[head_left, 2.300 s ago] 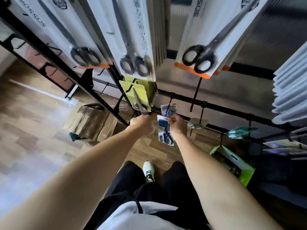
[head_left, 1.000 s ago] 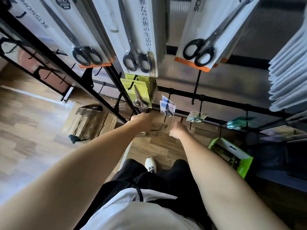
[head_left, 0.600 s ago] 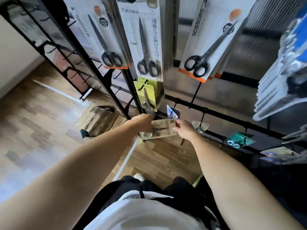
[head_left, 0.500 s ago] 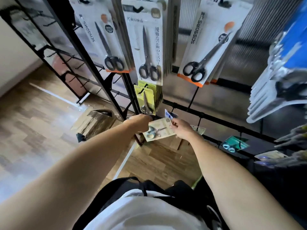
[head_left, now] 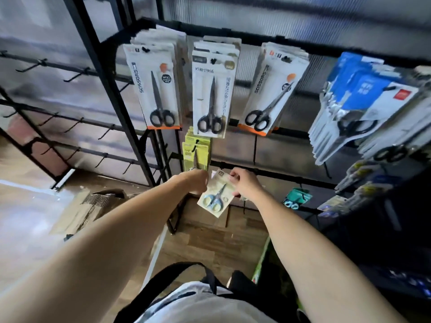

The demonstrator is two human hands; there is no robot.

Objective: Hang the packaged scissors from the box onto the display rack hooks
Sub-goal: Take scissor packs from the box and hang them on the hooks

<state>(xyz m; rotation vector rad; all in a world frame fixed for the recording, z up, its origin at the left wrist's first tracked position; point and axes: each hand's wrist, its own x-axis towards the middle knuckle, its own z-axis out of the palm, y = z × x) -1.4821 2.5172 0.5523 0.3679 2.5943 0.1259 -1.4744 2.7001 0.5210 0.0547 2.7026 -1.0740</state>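
Held pack: a cream scissors pack (head_left: 217, 194) with pale-blue handles is held tilted just below the black rack rail (head_left: 275, 172).
Right hand (head_left: 245, 184): its fingers are pinched on the pack's 3 o'clock edge.
Left hand (head_left: 194, 183): it is curled at the 9 o'clock edge; whether the pack is gripped cannot be told.
Neighbours: green packs (head_left: 196, 150) hang close at 11 o'clock.
Open room: bare rail runs toward 3 o'clock; wooden floor (head_left: 210, 243) lies at 6 o'clock.
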